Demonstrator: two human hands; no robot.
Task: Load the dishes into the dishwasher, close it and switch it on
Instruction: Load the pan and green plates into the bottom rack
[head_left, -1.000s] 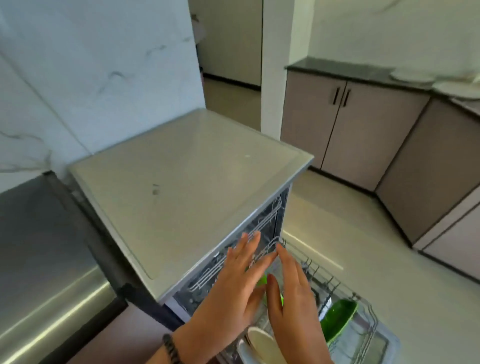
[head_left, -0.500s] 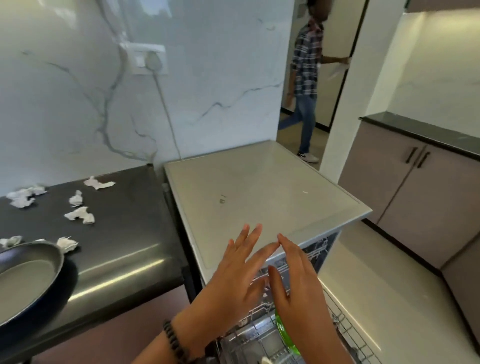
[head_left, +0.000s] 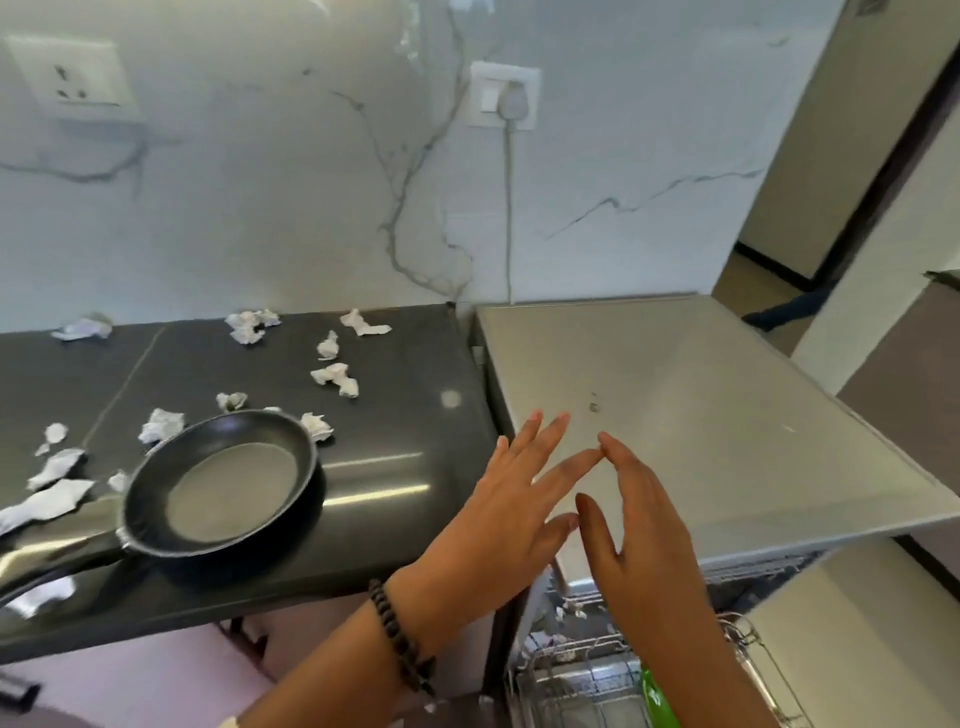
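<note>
A black frying pan (head_left: 223, 483) with a grey inside sits on the dark counter (head_left: 405, 395) to the left, its handle pointing left toward the frame edge. The dishwasher (head_left: 701, 415) stands to the right with a flat grey top. Its wire rack (head_left: 576, 675) is pulled out at the bottom, and a green dish (head_left: 657, 701) shows in it beside my right arm. My left hand (head_left: 514, 509) and my right hand (head_left: 639, 530) hover with straight fingers over the dishwasher's front left corner, fingertips nearly touching. Both hold nothing.
Several crumpled white paper scraps (head_left: 335, 376) lie scattered over the counter around the pan. A plug and cable (head_left: 511, 104) hang on the marble wall behind the dishwasher. A doorway (head_left: 779, 291) opens at the far right, beside brown cabinets.
The view has swung left and up, from the rack to the counter, bringing the pan into full sight. Both hands have risen from the rack to above the dishwasher's top, still flat and empty.
</note>
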